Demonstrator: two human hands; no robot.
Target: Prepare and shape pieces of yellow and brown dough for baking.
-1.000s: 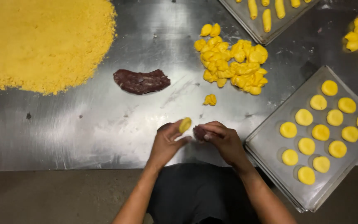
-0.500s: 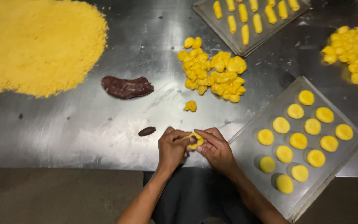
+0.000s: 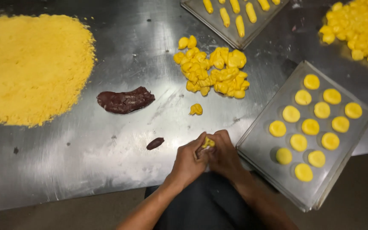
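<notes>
Hands pressed together at the tabletop (image 3: 107,170) edge now: left hand (image 3: 188,159) and right hand (image 3: 223,154) pinch a yellow dough piece (image 3: 208,142) between them. A small dark filling bit (image 3: 155,143) has appeared beside them since a second ago, seemingly set aside while the dough closes.

Yellow crumb heap (image 3: 30,68) (left), dark paste lump (image 3: 125,101).

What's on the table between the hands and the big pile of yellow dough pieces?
In the head view, one lone yellow dough piece lies between the hands and the dough pile; otherwise bare steel table.
</notes>
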